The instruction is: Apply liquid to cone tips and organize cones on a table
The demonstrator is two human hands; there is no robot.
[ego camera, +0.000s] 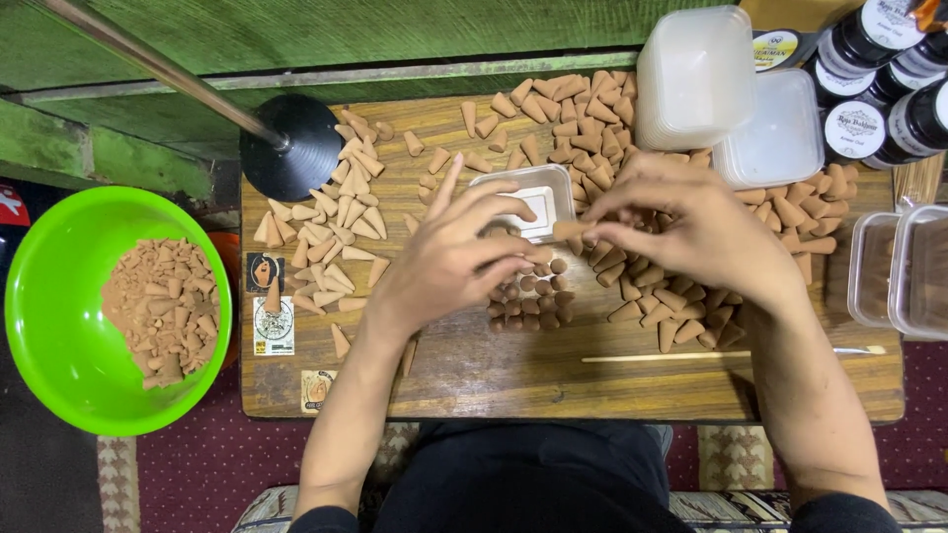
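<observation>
Far left of the left hand [449, 259] sits a green bowl [39, 296]; small square labels [273, 326] lie nearer. The left hand's fingers are spread; the right hand [691, 232] pinches a tan cone [571, 230]. Beyond it: clear lidded tubs [691, 74] and dark white-labelled jars [869, 128].

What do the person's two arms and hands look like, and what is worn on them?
Both the left hand and the right hand are bare: no gloves, rings or watch show. The forearms are uncovered; dark sleeves begin only near the elbows, at the bottom edge.
</observation>
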